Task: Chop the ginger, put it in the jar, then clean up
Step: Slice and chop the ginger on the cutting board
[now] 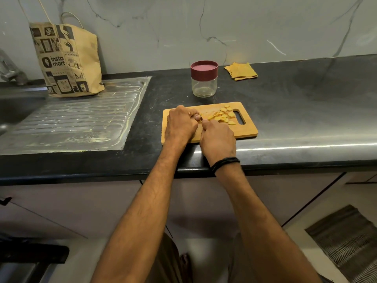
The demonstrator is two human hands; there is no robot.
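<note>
Head cam: gripping hidden ginger stub mid cutting board [246,131] with left hand [180,124], clenching half-seen knife [201,117] in right hand [218,139]. Seeing ginger slices [221,116] heaped by board's handle slot. Probably light, stiff, slick; worth scooping together.

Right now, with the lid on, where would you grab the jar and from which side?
Grip the jar by its clear glass body, under the maroon lid, coming in from the right. It stands upright, and the slightly wider lid should act as a stop if it slips. The left hand and right hand work on the cutting board in front; the folded cloth to the right lies apart.
</note>
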